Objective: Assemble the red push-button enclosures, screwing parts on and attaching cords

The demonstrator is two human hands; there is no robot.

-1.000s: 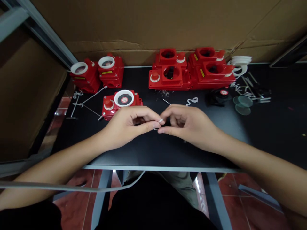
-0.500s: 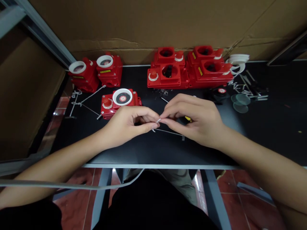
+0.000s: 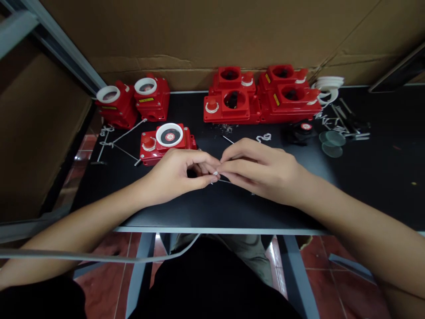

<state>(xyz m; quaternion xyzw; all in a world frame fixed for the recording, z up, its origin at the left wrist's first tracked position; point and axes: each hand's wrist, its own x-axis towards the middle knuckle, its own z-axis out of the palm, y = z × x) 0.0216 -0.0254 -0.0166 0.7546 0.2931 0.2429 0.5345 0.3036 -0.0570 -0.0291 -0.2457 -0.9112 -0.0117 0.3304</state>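
Note:
My left hand (image 3: 181, 173) is closed, pinching a short bit of white cord (image 3: 215, 173) between thumb and fingers. Fingertips of my right hand (image 3: 265, 170) meet it there, pressed together on the same cord. Below the right fingers a thin metal rod (image 3: 225, 181) runs off to the right; most of it is hidden. Just behind my left hand sits a red box (image 3: 151, 154) with a round red knob and a white ring around a dark disc. A loose curl of white cord (image 3: 264, 138) lies behind my right hand.
Two red boxes with white rings (image 3: 156, 104) stand at the back left, near tied cord with metal rods (image 3: 124, 153). Several red housings (image 3: 229, 116) line the back. At right are a white cord coil (image 3: 328, 83), clear discs (image 3: 332, 150) and metal pieces. Cardboard (image 3: 212, 35) walls the back.
My right hand has dropped slightly and turned, its fingers now straighter over the cord. The curl of cord behind it has come into view, while the rod is more covered.

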